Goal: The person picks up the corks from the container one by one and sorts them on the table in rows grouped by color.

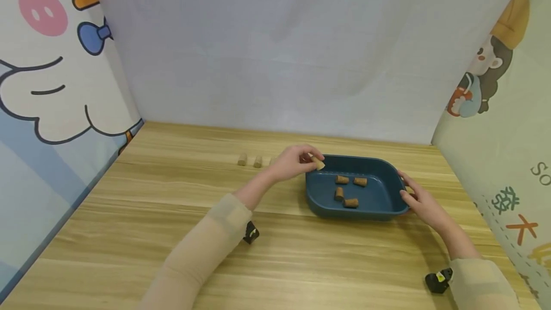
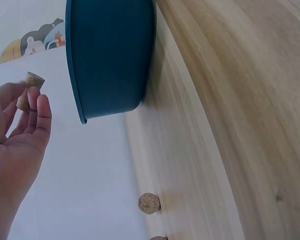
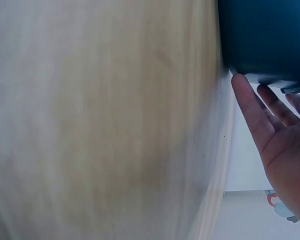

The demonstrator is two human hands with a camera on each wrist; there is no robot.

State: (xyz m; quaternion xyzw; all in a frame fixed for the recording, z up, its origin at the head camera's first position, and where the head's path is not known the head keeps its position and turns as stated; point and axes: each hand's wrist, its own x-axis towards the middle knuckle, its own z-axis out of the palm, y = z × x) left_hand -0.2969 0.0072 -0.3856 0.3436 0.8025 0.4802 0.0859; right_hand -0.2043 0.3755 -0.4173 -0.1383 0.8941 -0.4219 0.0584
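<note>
My left hand pinches a small tapered cork stopper between thumb and fingertips, over the left rim of a dark blue rectangular dish. The left wrist view shows this cork held up beside the dish's outer wall. Inside the dish lie several brown corks, scattered on its bottom. At the dish's right end, my right hand holds the rim, thumb and fingers on it. The right wrist view has the fingertips against the dish's outside.
Left of the dish, upright corks stand in a row near the back of the wooden table, one partly hidden behind my left hand. A pale cloth wall rises behind. Printed cartoon panels flank both sides.
</note>
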